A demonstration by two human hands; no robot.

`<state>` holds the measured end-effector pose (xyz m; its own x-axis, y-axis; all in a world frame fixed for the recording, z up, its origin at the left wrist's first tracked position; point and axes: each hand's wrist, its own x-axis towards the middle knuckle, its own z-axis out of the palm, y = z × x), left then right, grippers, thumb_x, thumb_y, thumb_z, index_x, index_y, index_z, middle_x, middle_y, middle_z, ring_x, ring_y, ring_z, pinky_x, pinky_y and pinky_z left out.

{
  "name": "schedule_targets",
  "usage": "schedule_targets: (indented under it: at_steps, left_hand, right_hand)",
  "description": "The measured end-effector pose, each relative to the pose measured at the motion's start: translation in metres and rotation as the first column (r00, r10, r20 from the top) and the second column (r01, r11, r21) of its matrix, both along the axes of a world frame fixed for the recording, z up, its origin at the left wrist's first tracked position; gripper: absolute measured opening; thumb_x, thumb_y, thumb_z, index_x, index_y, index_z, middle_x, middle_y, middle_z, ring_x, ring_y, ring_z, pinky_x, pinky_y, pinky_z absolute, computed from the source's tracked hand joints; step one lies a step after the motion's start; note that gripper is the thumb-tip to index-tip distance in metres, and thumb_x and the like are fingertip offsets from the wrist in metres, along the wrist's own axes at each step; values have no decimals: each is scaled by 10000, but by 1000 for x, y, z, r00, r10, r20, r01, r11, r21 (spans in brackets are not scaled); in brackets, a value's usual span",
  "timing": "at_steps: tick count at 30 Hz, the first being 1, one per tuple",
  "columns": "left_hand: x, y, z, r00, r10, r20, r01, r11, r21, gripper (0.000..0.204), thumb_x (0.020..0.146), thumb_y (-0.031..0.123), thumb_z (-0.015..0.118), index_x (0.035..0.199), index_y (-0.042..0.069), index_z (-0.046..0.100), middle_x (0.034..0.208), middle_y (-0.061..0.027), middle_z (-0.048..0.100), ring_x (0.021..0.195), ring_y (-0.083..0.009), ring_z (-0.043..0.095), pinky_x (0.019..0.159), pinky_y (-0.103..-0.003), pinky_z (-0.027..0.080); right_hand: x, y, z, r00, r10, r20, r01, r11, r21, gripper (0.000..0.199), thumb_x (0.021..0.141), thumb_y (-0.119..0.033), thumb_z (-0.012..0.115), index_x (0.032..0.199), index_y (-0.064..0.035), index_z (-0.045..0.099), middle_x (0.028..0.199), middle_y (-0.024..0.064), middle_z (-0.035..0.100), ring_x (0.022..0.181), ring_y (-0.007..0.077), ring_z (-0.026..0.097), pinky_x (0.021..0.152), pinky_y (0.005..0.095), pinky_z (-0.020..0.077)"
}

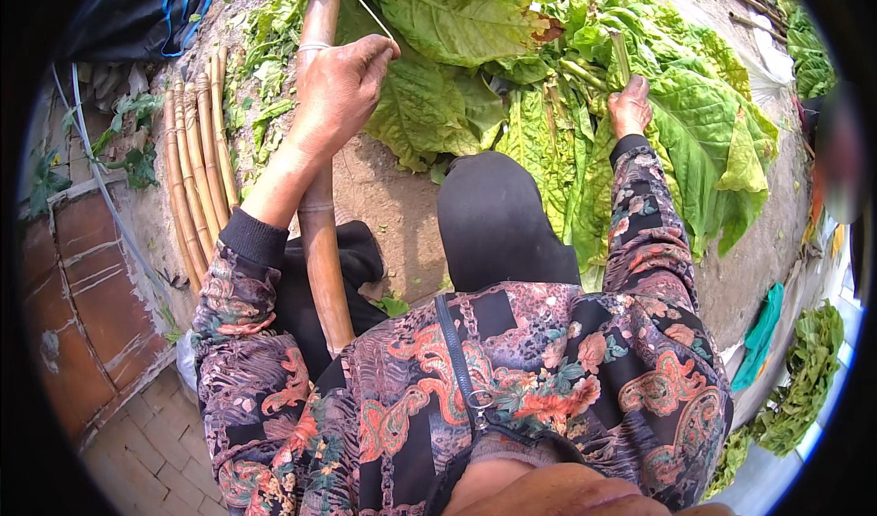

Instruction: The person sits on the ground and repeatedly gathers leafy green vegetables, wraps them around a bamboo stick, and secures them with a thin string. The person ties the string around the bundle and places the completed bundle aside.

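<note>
Bamboo pole (320, 251): runs from 11 o'clock down to between 7 and 8.
Green leaves (690, 142): broad, partly yellowed, heaped from 12 to past 2 o'clock.
Left hand (338, 82): at 11 o'clock, wrist crossing above the pole, fingers (375, 48) pinched on a thin white string (365, 6).
Right hand (630, 110): at 2 o'clock among the leaves, fingers curled; cannot tell whether they grip any.
Other poles (190, 164): side by side toward 10 o'clock.
</note>
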<state>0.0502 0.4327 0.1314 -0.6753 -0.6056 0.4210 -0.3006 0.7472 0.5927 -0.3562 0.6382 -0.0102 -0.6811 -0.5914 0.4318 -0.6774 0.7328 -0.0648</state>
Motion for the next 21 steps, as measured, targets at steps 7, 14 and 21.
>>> schedule_targets:
  at_steps: [7,14,21]
  left_hand:
    - [-10,2,-3,1000,1,-31,-3,998,-64,115,872,97,580,891,22,665,633,-60,589,545,-131,540,526,-277,422]
    - [-6,-7,2,979,-192,74,176,969,175,797,718,484,734,1258,-45,481,681,-100,587,644,-192,588,605,-317,461]
    - [-13,-25,-17,872,-409,-270,442,894,71,459,804,195,672,1192,20,501,1025,-177,632,985,-249,602,848,-356,456]
  right_hand:
    - [-26,15,-10,996,41,-85,-21,974,224,366,753,-167,614,1065,-77,446,1005,169,537,755,345,622,665,458,472]
    - [104,-2,113,908,402,118,-366,897,-247,364,715,-121,697,1034,-71,529,922,159,630,831,354,613,705,392,482]
    - [188,-57,162,472,812,345,-750,575,-326,470,686,24,651,1141,0,533,1038,197,598,975,316,595,853,346,466]
